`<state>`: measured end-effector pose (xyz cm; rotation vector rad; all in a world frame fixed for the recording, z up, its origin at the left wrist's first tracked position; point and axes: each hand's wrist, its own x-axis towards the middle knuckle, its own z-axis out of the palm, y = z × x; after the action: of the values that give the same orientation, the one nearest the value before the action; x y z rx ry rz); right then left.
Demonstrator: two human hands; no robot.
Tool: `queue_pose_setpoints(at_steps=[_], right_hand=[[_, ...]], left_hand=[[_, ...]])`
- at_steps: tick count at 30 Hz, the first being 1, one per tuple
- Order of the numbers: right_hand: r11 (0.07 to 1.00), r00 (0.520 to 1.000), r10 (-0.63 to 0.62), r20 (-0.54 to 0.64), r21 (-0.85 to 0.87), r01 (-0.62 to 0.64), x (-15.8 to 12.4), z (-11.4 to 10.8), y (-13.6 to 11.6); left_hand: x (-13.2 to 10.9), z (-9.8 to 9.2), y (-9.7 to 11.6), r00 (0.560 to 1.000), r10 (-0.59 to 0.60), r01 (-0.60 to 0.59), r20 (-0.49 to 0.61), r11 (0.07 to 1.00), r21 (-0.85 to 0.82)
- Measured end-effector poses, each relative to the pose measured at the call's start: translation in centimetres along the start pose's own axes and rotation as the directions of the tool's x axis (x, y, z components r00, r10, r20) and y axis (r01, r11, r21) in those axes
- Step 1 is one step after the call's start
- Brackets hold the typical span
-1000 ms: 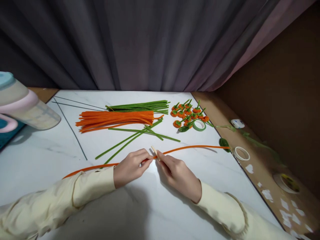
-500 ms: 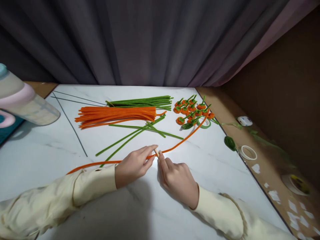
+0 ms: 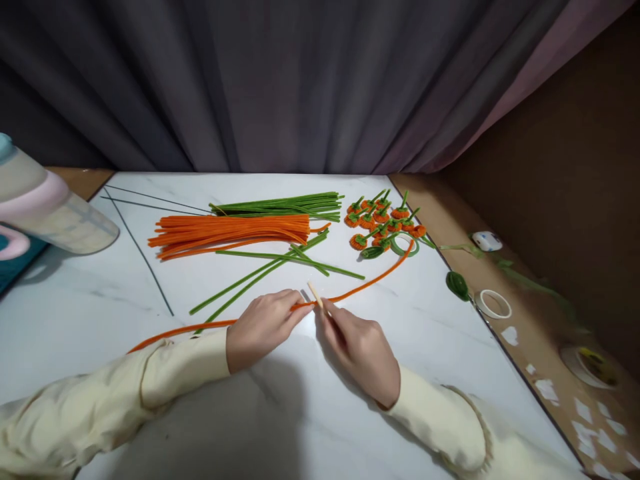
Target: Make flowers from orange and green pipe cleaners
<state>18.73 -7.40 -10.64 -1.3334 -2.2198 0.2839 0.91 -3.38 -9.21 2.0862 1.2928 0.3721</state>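
Note:
A long orange pipe cleaner (image 3: 370, 283) runs across the front of the table, its right end curving up and its left part passing behind my left sleeve. My left hand (image 3: 263, 327) pinches it near the middle, fingertips closed. Just to the right, my right hand (image 3: 360, 347) is closed on a thin pale wooden stick (image 3: 315, 293), which leans across the pipe cleaner. The two hands' fingertips nearly meet. Beyond them lie loose green pipe cleaners (image 3: 265, 270), a bundle of orange pipe cleaners (image 3: 235, 230) and a bundle of green pipe cleaners (image 3: 285, 203).
Several small orange pumpkin-like pieces with green stems (image 3: 383, 217) stand at the back right beside a green tape roll (image 3: 405, 245). A large tumbler (image 3: 60, 207) stands at left. A white tape ring (image 3: 494, 304) and paper scraps lie along the right edge.
The stick's upper end now shows standing clear of my left fingers, held by my right hand. My left fingers have drawn slightly left and down along the pipe cleaner.

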Motion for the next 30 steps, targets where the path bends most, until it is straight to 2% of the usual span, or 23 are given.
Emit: queue_pose_setpoints(at_steps=[1, 3, 6, 8, 10, 13, 17, 21, 25, 28, 30], right_hand=[[0.989, 0.997, 0.062, -0.038, 0.134, -0.056, 0.2, -0.3, 0.1], [0.908, 0.979, 0.192, -0.075, 0.392, -0.148, 0.8, -1.0, 0.2], [0.681, 0.949, 0.315, -0.022, 0.702, -0.209, 1.9, -2.0, 0.2], [0.532, 0.943, 0.330, 0.051, 0.815, -0.231, 2.8, -2.9, -0.1], [0.436, 0.940, 0.321, 0.117, 0.863, -0.256, 3.9, -4.1, -0.7], [0.384, 0.936, 0.318, 0.151, 0.882, -0.272, 5.6, -6.5, -2.0], [0.349, 0.944, 0.300, 0.135, 0.906, -0.241, 7.2, -9.7, -3.8], [0.287, 0.943, 0.160, 0.292, 0.900, -0.328, 7.9, -11.9, -4.5], [0.220, 0.879, 0.054, 0.473, 0.853, -0.473, 8.1, -12.5, -4.5], [0.064, 0.834, 0.002, 0.552, 0.832, -0.551, 8.3, -11.8, -4.2], [-0.032, 0.832, 0.029, 0.553, 0.833, -0.552, 8.5, -11.1, -3.9]], left_hand=[[0.2, -0.5, 0.2, 1.000, -0.020, 0.022, 0.021, 0.996, -0.086], [0.6, -1.7, 0.7, 0.995, -0.073, 0.089, 0.068, 0.956, -0.279], [1.0, -3.4, 1.1, 0.961, -0.168, 0.266, 0.222, 0.787, -0.557], [1.2, -4.6, 1.3, 0.922, -0.169, 0.377, 0.349, 0.599, -0.706], [1.5, -5.8, 1.4, 0.901, -0.096, 0.420, 0.423, 0.441, -0.793], [1.7, -7.9, 2.1, 0.908, 0.032, 0.378, 0.418, 0.371, -0.848], [1.3, -10.8, 4.3, 0.948, 0.118, 0.235, 0.295, 0.366, -0.901], [0.2, -12.3, 6.4, 0.984, 0.147, 0.020, 0.103, 0.479, -0.878], [-0.8, -11.9, 7.2, 0.988, 0.154, -0.107, -0.012, 0.626, -0.773], [-1.2, -11.2, 7.3, 0.984, 0.174, -0.147, -0.025, 0.735, -0.662], [-1.4, -10.7, 7.2, 0.984, 0.177, -0.156, -0.022, 0.792, -0.590]])
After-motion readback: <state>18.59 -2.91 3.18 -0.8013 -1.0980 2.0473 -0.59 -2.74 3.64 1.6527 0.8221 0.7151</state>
